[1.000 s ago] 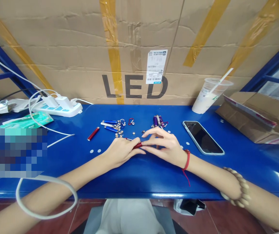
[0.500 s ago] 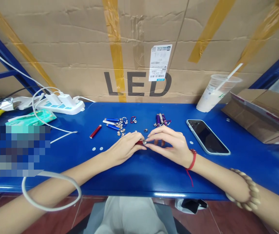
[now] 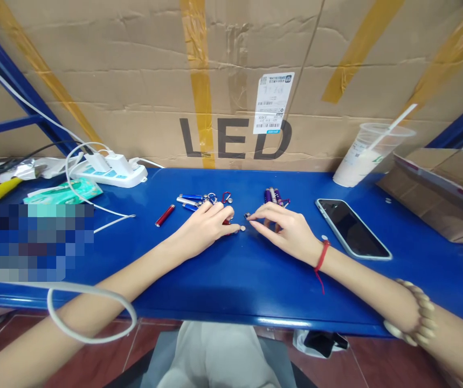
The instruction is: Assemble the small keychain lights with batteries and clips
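Note:
My left hand (image 3: 207, 226) is closed around a red metal tube (image 3: 226, 221), mostly hidden under the fingers; it looks like a small flashlight body. A small round silver disc (image 3: 243, 228) shows by the left thumb tip. My right hand (image 3: 282, 223) pinches a tiny metal piece (image 3: 247, 215) between thumb and fingertip, just right of the left hand. Blue and silver tubes (image 3: 191, 198) with clips lie behind my left hand, beside a red carabiner clip (image 3: 226, 197). Purple and silver tubes (image 3: 272, 195) lie behind my right hand. Another red tube (image 3: 165, 215) rests to the left.
A phone (image 3: 352, 229) lies right of my right hand, with a tilted plastic cup (image 3: 356, 159) and cardboard box (image 3: 437, 188) beyond. On the left are a power strip (image 3: 134, 177), a green packet (image 3: 69, 189) and a white cable (image 3: 94, 338) looping over my left forearm.
My hands have moved apart. The left has shifted back with the red tube, and the right has left the tube's end and now grips the small metal piece. The view has shifted slightly.

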A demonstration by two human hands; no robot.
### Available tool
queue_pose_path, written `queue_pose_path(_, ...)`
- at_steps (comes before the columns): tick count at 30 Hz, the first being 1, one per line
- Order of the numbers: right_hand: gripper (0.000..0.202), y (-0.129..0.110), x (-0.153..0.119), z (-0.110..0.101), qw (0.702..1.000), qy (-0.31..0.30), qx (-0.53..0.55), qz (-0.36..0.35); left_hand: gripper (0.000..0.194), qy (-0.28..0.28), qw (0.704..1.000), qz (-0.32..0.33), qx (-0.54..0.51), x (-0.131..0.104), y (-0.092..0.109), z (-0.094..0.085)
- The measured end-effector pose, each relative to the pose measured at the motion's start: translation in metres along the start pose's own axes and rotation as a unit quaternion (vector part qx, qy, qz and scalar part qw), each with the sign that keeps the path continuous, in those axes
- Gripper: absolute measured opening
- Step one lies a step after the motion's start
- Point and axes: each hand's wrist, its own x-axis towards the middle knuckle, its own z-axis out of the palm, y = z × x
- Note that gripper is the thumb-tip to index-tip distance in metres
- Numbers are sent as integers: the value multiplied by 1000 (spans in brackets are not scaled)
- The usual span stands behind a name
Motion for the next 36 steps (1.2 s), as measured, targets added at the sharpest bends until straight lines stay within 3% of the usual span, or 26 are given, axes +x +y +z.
queue_pose_path(3,23,1,-1,0,999,-30,-36,-2,29,-7,999,-29,-34,0,-2,1)
queue_pose_path(9,22,4,0,3,992,-76,-83,-58,28,26,977,-153,-145,3,2,-4)
queue_pose_path(15,16,4,1,5,991,-52,-81,-93,23,13,973,-134,-190,5,18,-6)
queue_pose_path(18,16,3,2,6,992,-52,-74,-82,20,36,970,-135,-200,4,20,-5)
queue_pose_path(20,16,1,1,6,996,-24,-60,-54,19,58,965,-152,-205,4,20,-4)
queue_pose_path(23,14,-6,1,5,997,71,-26,-27,17,78,954,-177,-230,3,21,-5)
queue_pose_path(27,8,-17,0,1,985,158,6,-73,20,71,940,-189,-276,4,26,-6)
queue_pose_path(31,10,-20,0,-1,983,147,12,-110,20,80,938,-182,-284,4,28,-6)
queue_pose_path(36,12,-16,-2,1,984,136,40,-104,20,84,938,-180,-284,3,28,-1)
